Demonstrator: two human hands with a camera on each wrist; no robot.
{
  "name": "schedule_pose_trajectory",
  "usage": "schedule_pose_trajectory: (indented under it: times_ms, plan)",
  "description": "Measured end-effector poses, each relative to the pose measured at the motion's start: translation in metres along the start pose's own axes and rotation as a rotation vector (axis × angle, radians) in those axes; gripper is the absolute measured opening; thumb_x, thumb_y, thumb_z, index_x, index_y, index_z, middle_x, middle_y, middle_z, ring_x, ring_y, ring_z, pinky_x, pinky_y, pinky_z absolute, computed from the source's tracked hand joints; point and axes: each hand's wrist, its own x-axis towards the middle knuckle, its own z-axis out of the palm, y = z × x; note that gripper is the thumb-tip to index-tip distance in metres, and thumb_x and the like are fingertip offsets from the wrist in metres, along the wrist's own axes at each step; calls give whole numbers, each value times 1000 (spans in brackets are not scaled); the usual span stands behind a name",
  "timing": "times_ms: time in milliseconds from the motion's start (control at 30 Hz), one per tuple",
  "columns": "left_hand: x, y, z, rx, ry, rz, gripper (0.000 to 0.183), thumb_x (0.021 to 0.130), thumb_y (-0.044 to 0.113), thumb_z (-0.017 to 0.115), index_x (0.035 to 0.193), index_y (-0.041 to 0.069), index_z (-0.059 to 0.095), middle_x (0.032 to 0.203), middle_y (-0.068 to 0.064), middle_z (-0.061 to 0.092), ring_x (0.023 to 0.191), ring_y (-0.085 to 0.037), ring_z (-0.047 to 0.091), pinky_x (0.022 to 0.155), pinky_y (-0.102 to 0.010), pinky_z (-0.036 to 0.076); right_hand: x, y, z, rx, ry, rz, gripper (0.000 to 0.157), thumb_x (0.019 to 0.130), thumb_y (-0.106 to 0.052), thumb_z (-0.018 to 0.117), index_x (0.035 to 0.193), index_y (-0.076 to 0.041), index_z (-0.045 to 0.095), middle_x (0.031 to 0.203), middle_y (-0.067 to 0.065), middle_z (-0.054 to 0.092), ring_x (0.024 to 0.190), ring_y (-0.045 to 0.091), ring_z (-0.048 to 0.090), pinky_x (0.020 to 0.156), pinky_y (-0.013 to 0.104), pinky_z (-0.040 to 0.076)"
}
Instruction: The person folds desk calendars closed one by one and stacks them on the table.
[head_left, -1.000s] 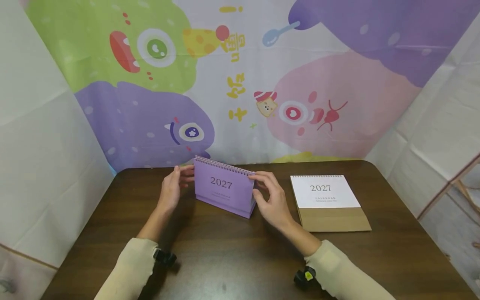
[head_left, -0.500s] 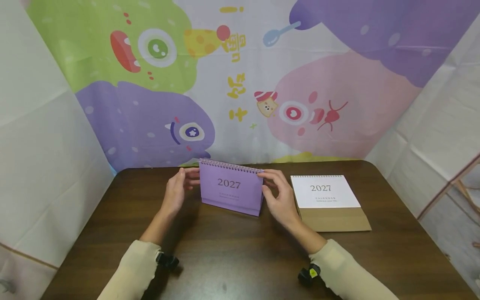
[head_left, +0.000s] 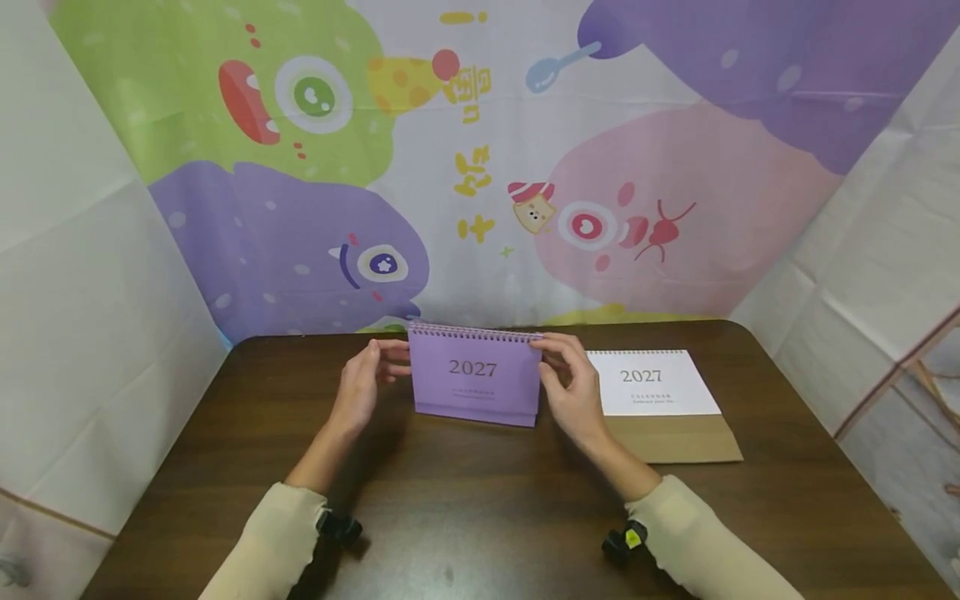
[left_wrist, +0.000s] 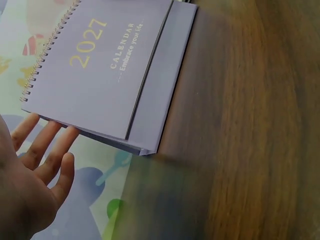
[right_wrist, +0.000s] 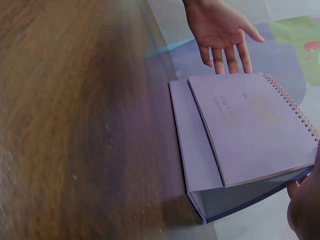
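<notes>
A purple spiral-bound desk calendar (head_left: 474, 387) printed 2027 stands upright like a tent on the dark wooden table, its cover facing me. My left hand (head_left: 358, 390) is at its left side, fingers extended with the tips right at the side edge. In the left wrist view those fingers (left_wrist: 57, 145) are spread and nearly straight. My right hand (head_left: 576, 387) holds the upper right corner, index finger at the spiral and thumb by the side edge. In the right wrist view part of the right hand (right_wrist: 305, 205) shows, a fingertip at the back panel.
A white 2027 calendar (head_left: 652, 383) on a brown base stands to the right, partly behind my right hand. The wooden table (head_left: 480, 517) ends at a cartoon-printed cloth (head_left: 480, 275). White sheets (head_left: 75, 250) hang at both sides.
The purple calendar has shifted right and turned so its cover faces me more squarely. Both hands have moved right along with it. The white calendar has stayed in place.
</notes>
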Motion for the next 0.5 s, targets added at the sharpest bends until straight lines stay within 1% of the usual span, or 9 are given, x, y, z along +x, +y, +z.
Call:
schedule_pose_trajectory:
  times_ms: [100,167,267,367,433,500]
  plan:
    - [-1,-1,2,-12,-10,12,66,125,35,26,132,-13,71,123,-43,74,90,-1,81,79,-18,57,1,1,-3,6,8,27,35,96,17,62,126,8,76,140,22,69,134,26,70,117,25,59]
    - [-1,-1,4,-19,-14,19,65,125,32,26,131,-14,71,122,-43,74,90,-2,81,79,-18,58,2,2,-4,12,10,42,34,97,17,61,126,8,76,140,22,68,134,22,69,117,24,58]
    - [-3,0,7,-24,-23,27,64,125,30,26,130,-15,70,122,-44,74,90,-2,81,81,-18,59,4,4,-7,32,16,51,33,97,18,60,126,10,75,141,26,67,132,14,69,117,20,57]
    - [-5,2,10,-24,-36,25,65,125,33,26,130,-14,70,122,-44,74,90,-1,81,82,-18,59,6,6,-9,54,26,51,32,97,19,59,125,13,73,140,29,66,129,4,68,114,15,55]
    - [-6,4,12,-20,-44,24,65,125,34,27,129,-14,71,121,-43,74,90,-1,81,83,-19,59,7,7,-11,60,34,52,31,97,19,59,125,14,73,140,30,66,128,0,66,110,12,56]
    - [-7,5,14,-16,-52,25,65,125,34,27,128,-13,71,121,-42,75,90,-2,81,82,-20,59,8,8,-13,53,44,57,31,97,19,59,124,13,73,140,30,66,126,-2,65,95,7,57]
